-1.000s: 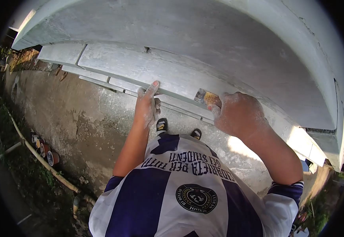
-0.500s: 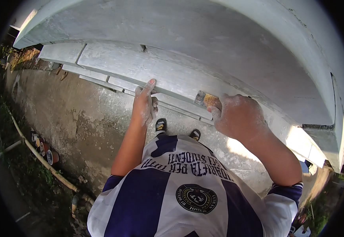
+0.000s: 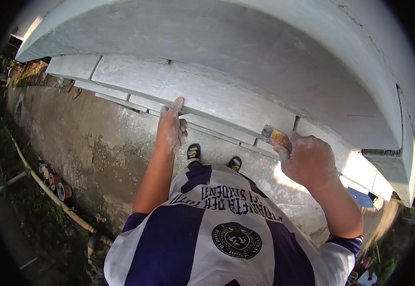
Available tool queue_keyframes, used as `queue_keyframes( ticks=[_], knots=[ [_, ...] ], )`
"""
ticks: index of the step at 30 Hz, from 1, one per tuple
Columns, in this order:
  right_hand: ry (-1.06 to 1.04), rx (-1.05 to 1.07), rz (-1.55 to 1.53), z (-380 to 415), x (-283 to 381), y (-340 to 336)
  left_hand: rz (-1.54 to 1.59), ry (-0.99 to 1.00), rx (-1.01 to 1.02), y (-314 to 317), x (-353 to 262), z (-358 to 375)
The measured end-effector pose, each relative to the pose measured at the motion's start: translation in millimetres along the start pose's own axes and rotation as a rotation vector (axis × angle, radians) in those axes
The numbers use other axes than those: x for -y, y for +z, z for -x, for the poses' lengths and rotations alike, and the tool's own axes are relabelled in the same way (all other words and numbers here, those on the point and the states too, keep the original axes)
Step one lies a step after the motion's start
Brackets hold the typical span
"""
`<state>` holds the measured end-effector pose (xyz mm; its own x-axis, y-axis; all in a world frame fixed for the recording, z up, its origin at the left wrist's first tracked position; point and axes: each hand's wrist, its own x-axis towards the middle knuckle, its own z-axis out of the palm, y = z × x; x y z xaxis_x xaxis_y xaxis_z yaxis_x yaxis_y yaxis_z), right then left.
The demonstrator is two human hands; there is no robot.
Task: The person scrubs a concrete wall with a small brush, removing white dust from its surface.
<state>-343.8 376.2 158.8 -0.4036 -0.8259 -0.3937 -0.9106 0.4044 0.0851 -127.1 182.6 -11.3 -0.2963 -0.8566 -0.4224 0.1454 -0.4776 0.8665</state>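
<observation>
My right hand (image 3: 308, 159) is closed around a putty knife (image 3: 275, 135), with a grey, flat tip and a yellowish-brown part showing beyond the fingers. Its tip meets the lower edge of a long pale grey slab (image 3: 193, 90), near the slab's right end. Farther left, my left hand (image 3: 171, 126) has its thumb against the face of the same slab and its other fingers curled at the lower edge. Grey-white dust coats both hands. What lies behind the left fingers is hidden.
Overhead curves a wide grey ledge (image 3: 217, 33). More pale slabs (image 3: 221, 126) run in steps below. My sandalled feet (image 3: 194, 152) stand on rough concrete (image 3: 74, 128). To the left lie a bamboo pole (image 3: 64, 206) and several small pots (image 3: 64, 191).
My right hand and the putty knife have slid right and slightly down along the slab's edge. My left hand has shifted a little left, with its thumb still on the slab.
</observation>
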Motion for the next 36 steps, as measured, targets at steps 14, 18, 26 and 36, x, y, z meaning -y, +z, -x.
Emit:
queue_keyframes(
  ticks=[14,18,26,36],
  knots=[
    [-0.267,-0.119,-0.149,-41.1,28.8,0.2,0.01,-0.034,-0.022,3.5,-0.6,-1.6],
    [-0.291,0.051,-0.04,-50.0,24.0,-1.2,-0.012,0.002,-0.036,6.1,0.7,0.1],
    [-0.3,-0.006,-0.105,-56.5,22.7,-10.6,-0.013,0.014,-0.06,12.2,1.9,2.0],
    [-0.19,-0.106,-0.046,-25.2,-72.8,20.0,-0.008,0.045,-0.121,17.2,2.7,7.0]
  ],
)
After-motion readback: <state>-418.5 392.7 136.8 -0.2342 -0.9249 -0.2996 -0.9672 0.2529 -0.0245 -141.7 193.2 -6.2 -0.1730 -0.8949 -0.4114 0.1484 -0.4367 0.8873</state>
